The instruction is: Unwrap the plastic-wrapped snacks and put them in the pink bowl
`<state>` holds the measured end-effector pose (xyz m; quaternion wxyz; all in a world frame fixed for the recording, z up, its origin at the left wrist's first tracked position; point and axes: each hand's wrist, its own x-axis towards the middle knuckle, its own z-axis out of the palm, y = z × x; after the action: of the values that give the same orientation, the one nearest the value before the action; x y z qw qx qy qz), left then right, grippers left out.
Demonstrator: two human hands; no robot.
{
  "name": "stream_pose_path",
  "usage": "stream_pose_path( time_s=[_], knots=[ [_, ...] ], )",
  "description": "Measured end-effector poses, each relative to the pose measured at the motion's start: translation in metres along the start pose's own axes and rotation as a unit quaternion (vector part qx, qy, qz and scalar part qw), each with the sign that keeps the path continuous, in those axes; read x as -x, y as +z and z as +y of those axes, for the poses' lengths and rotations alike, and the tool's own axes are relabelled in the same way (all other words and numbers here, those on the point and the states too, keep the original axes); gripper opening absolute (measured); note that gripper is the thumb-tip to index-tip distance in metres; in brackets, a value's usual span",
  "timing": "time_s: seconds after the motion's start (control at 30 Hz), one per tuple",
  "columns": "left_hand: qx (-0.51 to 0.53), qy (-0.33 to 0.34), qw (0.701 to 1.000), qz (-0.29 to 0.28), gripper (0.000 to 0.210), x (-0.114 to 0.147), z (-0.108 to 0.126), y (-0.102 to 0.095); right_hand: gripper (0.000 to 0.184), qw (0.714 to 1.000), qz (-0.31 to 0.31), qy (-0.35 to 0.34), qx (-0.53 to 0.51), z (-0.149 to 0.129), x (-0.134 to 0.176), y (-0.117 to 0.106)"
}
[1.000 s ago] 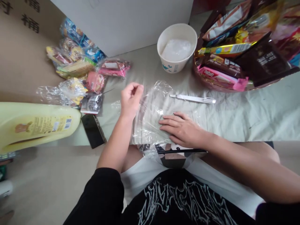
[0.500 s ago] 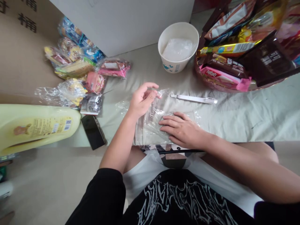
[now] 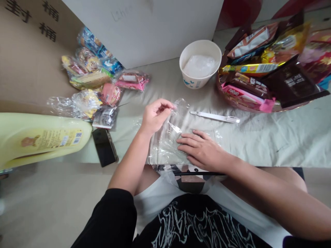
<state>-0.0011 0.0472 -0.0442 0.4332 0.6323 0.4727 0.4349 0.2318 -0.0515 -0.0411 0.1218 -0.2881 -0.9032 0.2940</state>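
Note:
A clear plastic bag (image 3: 165, 144) lies on the pale cloth in front of me, its near edge hanging over the table's edge. My left hand (image 3: 157, 115) pinches a far corner of it between thumb and fingertips, lifting that part slightly. Flat on the bag's right half rests my right hand (image 3: 200, 150), fingers spread and holding nothing. Just beyond the right hand lies a slim white utility knife (image 3: 214, 116). A white paper cup (image 3: 198, 82) with crumpled clear plastic inside stands farther back.
At the back right is a basket (image 3: 224, 94) heaped with packaged snacks. Several wrapped snacks (image 3: 111, 93) lie at the left, against a cardboard box (image 3: 31, 69). A phone (image 3: 104, 147) and a large yellow bottle (image 3: 46, 139) lie near the front left edge.
My left thumb and fingertips have closed on the bag's far corner. My right hand stays flat on the bag. The whole view has shifted slightly as my head moved.

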Motion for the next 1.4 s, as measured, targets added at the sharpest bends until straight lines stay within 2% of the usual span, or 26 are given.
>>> stream_pose_path(
  time_s=[0.2, 0.37, 0.43, 0.57, 0.67, 0.9, 1.07, 1.17, 1.3, 1.33, 1.4],
  knots=[
    [-0.037, -0.039, 0.998, 0.031, 0.017, 0.000, 0.003, -0.001, 0.037, 1.000, -0.008, 0.004, 0.000, 0.000, -0.001, 0.000],
    [-0.030, -0.012, 0.999, 0.019, 0.025, 0.001, 0.003, -0.003, 0.035, 1.000, -0.003, 0.000, 0.006, 0.000, 0.000, 0.000],
    [-0.025, -0.008, 0.999, 0.045, 0.026, -0.001, 0.000, -0.003, 0.036, 1.000, -0.003, 0.000, 0.007, 0.000, 0.000, 0.000],
    [-0.009, 0.005, 0.990, 0.142, 0.032, -0.004, -0.009, -0.003, 0.037, 1.000, 0.005, -0.001, -0.002, 0.001, 0.000, 0.001],
    [0.007, 0.021, 0.983, 0.181, 0.041, -0.006, -0.011, -0.002, 0.039, 1.000, 0.010, -0.004, -0.009, 0.002, 0.000, 0.002],
    [0.019, 0.001, 0.987, 0.162, 0.042, -0.006, -0.008, -0.004, 0.037, 1.000, 0.011, -0.008, -0.002, 0.003, 0.000, 0.002],
    [-0.058, 0.052, 0.983, 0.163, 0.037, -0.007, -0.007, -0.011, 0.037, 1.000, 0.006, -0.008, -0.005, 0.002, -0.001, 0.001],
    [-0.104, 0.082, 0.973, 0.190, 0.038, -0.009, -0.005, -0.016, 0.037, 1.000, 0.008, -0.006, -0.010, 0.001, -0.001, 0.001],
    [-0.121, 0.089, 0.954, 0.259, 0.041, -0.009, -0.004, -0.022, 0.037, 1.000, 0.014, -0.010, -0.004, 0.002, -0.001, 0.001],
    [-0.120, 0.078, 0.955, 0.260, 0.044, -0.009, -0.005, -0.024, 0.037, 1.000, 0.018, -0.011, -0.002, 0.002, -0.001, 0.002],
    [-0.117, 0.046, 0.969, 0.214, 0.058, -0.007, -0.007, -0.028, 0.036, 1.000, 0.023, -0.010, 0.005, 0.001, -0.001, 0.001]
  ],
)
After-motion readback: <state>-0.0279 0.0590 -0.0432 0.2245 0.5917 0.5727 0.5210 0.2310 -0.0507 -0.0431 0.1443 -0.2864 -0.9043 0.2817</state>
